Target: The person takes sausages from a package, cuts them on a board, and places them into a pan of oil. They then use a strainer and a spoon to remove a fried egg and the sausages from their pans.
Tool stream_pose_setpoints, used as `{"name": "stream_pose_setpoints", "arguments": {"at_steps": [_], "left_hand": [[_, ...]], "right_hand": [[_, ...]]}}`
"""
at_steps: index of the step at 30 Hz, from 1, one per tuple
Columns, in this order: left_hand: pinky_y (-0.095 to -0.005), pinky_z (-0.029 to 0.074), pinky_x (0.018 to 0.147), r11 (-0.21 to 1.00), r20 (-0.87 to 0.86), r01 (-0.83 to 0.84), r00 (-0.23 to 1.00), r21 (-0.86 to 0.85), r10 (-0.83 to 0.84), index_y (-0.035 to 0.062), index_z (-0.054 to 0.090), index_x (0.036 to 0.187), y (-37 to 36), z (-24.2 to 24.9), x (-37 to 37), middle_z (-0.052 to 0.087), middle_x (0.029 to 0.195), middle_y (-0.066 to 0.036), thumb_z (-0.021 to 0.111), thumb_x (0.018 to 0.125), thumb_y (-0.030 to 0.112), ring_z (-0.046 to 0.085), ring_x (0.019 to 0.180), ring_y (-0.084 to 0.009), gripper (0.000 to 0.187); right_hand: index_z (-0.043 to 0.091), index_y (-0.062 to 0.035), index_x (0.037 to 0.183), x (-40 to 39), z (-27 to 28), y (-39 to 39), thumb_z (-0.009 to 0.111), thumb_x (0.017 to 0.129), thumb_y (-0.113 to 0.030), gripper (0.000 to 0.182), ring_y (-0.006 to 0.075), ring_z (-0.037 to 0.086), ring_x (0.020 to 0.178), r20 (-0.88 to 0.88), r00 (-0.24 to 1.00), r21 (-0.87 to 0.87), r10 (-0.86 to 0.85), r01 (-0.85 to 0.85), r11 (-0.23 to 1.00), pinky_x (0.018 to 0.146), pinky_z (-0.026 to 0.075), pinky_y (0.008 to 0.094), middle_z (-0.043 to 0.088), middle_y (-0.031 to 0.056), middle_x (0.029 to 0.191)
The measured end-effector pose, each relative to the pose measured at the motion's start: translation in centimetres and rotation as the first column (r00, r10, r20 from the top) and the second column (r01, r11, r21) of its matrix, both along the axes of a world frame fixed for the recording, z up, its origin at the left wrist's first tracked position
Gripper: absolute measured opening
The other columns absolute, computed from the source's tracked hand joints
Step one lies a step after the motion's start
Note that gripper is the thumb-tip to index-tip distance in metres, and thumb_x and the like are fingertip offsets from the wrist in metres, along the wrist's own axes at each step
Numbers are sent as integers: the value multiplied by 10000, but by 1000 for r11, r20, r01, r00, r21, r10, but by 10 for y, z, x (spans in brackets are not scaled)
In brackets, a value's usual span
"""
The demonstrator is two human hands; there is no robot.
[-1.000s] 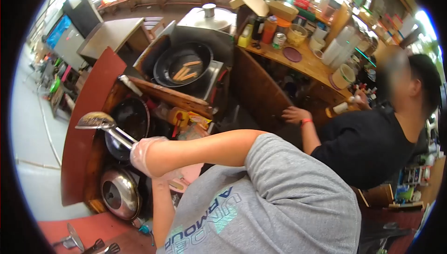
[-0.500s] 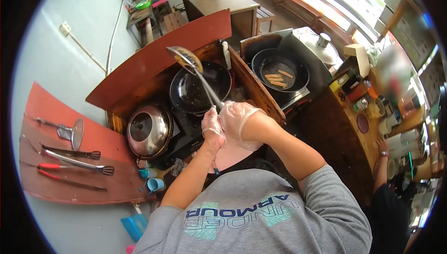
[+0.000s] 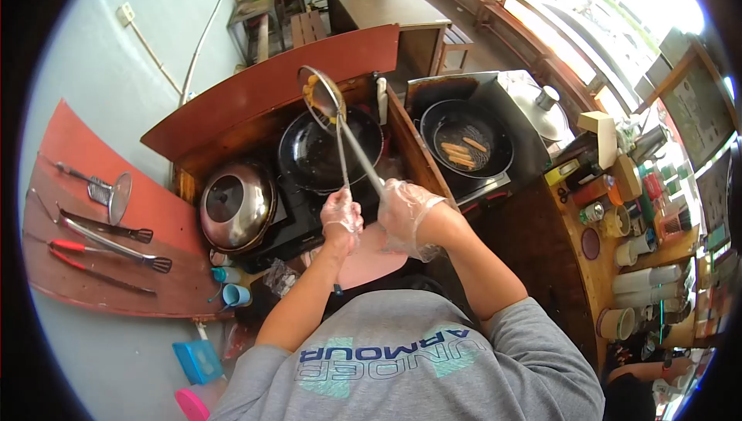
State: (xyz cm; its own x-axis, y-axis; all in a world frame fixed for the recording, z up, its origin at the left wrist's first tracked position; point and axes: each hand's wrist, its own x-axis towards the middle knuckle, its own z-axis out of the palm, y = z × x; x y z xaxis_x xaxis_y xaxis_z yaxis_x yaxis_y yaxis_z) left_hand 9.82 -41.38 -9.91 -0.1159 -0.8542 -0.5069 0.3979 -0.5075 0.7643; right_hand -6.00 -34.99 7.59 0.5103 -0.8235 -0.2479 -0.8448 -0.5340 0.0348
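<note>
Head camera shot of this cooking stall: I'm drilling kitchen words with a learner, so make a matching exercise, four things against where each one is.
Things:
1. strainer
2. steel lid
3. fried sticks
4. red-handled tongs

Places:
A. on the red board at the left
B. in the black pan at the right
C. held up over the middle wok
D. covering the left pot

Pairs: 1-C, 2-D, 3-B, 4-A

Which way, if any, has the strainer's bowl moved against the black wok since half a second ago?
Cannot tell: the strainer sits above the wok's far rim in both, and the camera itself shifted.
</note>
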Motion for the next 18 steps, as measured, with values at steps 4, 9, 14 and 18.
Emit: {"name": "stream_pose_setpoints", "arguments": {"at_steps": [4, 9, 14, 18], "left_hand": [[-293, 285, 338, 998, 24, 41, 999, 53, -42, 199, 516, 1088, 2, -1, 1, 512, 610, -3, 573, 1019, 346, 403, 367, -129, 173], [-295, 277, 341, 1000, 94, 30, 995, -10, -28, 207, 522, 1104, 9, -8, 2, 512, 615, -6, 581, 1015, 336, 404, 369, -133, 167], [-278, 280, 327, 997, 133, -2, 991, 72, -8, 182, 571, 1109, 13, 8, -9, 498, 583, -4, 577, 1020, 318, 401, 362, -120, 163], [-286, 281, 330, 1000, 136, -7, 991, -6, 8, 173, 566, 1114, 15, 7, -9, 492, 579, -2, 569, 1024, 315, 402, 370, -116, 168]], "right_hand": [[770, -15, 870, -6, 6, -7, 830, 542, -179, 371, 288, 686, 977, -92, 987, 114, 131, -120, 986, 831, 548, 321, 720, 154, 924], [781, -60, 830, -21, -26, 1, 842, 480, -214, 387, 272, 705, 886, 137, 982, 70, -129, 121, 990, 813, 534, 308, 734, 112, 834], [772, -63, 801, -27, -10, 3, 838, 488, -218, 356, 271, 697, 832, -61, 981, 35, 185, -183, 983, 793, 527, 310, 727, 108, 812], [731, 44, 851, -35, -10, 6, 720, 785, -276, 327, 376, 669, 890, 11, 975, -34, 223, -223, 974, 798, 551, 391, 669, 225, 826]]}}
